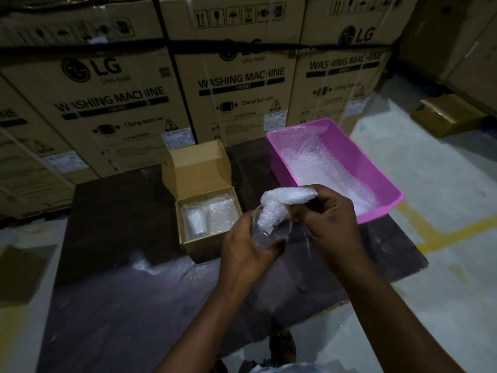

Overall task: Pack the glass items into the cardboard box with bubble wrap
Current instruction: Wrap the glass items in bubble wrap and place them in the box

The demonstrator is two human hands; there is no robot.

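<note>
Clear glass is gripped in the left hand, above the table centre. Right hand pinches a bubble wrap wad, its lower end inside the glass. Open cardboard box, just left, holds one wrapped glass. Pink tub with more wrap sits at the far right corner.

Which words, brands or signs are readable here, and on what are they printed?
All on the stacked cartons:
"LG"
"WASHING MACHINE"
"FRONT"
"Clamp bottom"
"CAUTION"
Handling pictograms along the top row.
White stickers: too small to read.
Small open box and pink tub: no text visible.
</note>
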